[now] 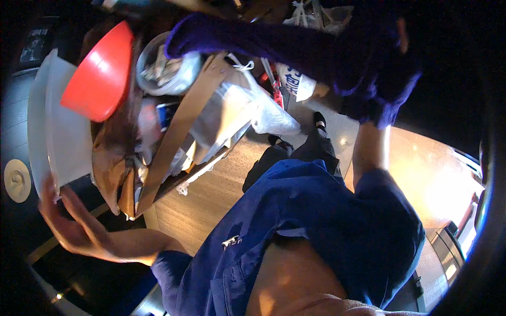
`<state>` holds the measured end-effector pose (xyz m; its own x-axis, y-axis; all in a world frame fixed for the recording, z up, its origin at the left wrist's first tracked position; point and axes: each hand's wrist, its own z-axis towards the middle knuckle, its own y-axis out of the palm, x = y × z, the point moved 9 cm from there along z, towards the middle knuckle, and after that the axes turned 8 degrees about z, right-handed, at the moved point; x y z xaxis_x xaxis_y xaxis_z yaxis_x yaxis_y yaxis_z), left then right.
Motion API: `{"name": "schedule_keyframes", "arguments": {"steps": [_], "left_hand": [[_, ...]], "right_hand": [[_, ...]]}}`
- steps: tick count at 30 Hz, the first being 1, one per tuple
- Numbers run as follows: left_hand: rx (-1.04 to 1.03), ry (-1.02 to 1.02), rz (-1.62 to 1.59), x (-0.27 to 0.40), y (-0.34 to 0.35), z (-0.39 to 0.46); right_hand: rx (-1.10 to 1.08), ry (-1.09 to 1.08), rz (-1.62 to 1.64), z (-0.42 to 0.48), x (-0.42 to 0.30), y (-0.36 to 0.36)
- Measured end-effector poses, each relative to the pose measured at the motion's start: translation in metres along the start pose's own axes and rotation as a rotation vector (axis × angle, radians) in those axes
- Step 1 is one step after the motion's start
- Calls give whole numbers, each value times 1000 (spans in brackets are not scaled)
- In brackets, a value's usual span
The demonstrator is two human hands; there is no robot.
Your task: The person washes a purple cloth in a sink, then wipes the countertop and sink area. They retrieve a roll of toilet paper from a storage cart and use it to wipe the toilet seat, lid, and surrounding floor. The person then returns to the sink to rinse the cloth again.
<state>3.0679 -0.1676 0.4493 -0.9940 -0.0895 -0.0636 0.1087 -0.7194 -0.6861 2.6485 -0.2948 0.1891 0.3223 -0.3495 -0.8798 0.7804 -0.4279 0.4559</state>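
At the left, my left hand (75,233) has its fingers at the lower edge of a translucent white plastic container (71,130), and seems to grip that edge. A red plastic bowl-like vessel (102,75) is tilted against the container's far side. On the upper right, my right forearm reaches into a dark purple soft cloth or garment (253,37). Most of my right hand (402,35) is hidden there; only what looks like a finger shows, and the cloth seems to hang from it. The purple cloth stretches leftwards over a round clear tub (187,77) with crumpled contents.
An open cardboard box (185,122) holds papers and plastic wrapping. Beside it are a knotted white plastic bag (272,116), a red-handled tool (278,94) and a white bag with blue writing (302,87). A round beige disc (17,180) is at far left. My legs stand on the floor below.
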Motion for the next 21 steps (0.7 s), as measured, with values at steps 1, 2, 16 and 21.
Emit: {"name": "schedule_keyframes", "arguments": {"steps": [1,2,16,21], "left_hand": [[-203,118,-283,35,24,-25],[-469,161,-643,69,51,-52],[-663,-711,-971,223,493,-343],[-432,-633,-718,221,535,-337]], "right_hand": [[-23,36,-207,-2,25,-24],[-81,51,-441,-4,45,-44],[-443,1284,-156,-119,210,-134],[-279,1527,37,-149,257,-132]]}}
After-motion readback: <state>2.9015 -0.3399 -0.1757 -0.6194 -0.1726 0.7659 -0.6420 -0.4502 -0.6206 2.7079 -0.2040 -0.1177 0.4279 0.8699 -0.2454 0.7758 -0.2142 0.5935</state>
